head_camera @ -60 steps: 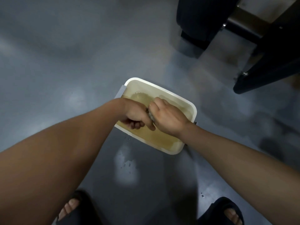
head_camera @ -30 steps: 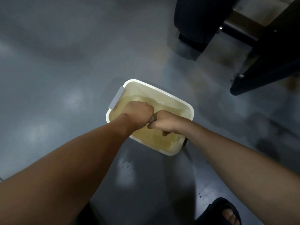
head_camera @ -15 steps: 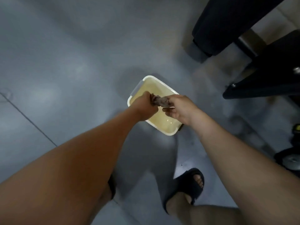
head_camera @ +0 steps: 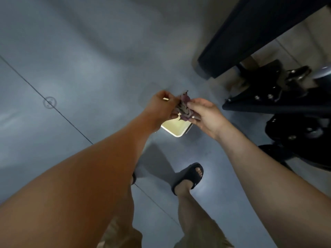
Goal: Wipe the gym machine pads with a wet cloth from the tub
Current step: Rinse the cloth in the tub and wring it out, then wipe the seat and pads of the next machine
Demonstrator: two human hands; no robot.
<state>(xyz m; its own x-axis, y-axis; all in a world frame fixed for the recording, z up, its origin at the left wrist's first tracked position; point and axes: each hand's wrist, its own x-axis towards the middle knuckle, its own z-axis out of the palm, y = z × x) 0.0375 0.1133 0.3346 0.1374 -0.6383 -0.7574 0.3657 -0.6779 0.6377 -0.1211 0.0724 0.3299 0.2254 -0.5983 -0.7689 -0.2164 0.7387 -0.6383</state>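
Both hands are up at the middle of the view, and the cloth (head_camera: 184, 108) is bunched between them, a dark, crumpled wad. The left hand (head_camera: 161, 106) has its fingers curled round 1 end. The right hand (head_camera: 206, 117) pinches the other end between thumb and fingers, with the rest of the hand fairly relaxed. So that's 2 grips on 1 cloth, and most of the fabric sits in the gap between them, with a ragged tip poking up above the knuckles.

It's held there for a reason, I'd say. The white tub (head_camera: 176, 128) is on the grey floor (head_camera: 80, 72) right under the hands, most of it hidden behind the left wrist, with yellowish water showing. Holding the cloth over it means any drips would land back in the tub.

The picture is smeared, so whether the cloth is being twisted or shaken open I can't quite call, but it reads as wrung and about ready.

The target is close: the long dark pad (head_camera: 250, 36) stretches across the upper right, with the black machine frame (head_camera: 277, 102) just beside the right hand. No wiping yet, because the cloth is well clear of the pad. A sandalled foot (head_camera: 189, 175) is planted near the tub, and the person stands over it.
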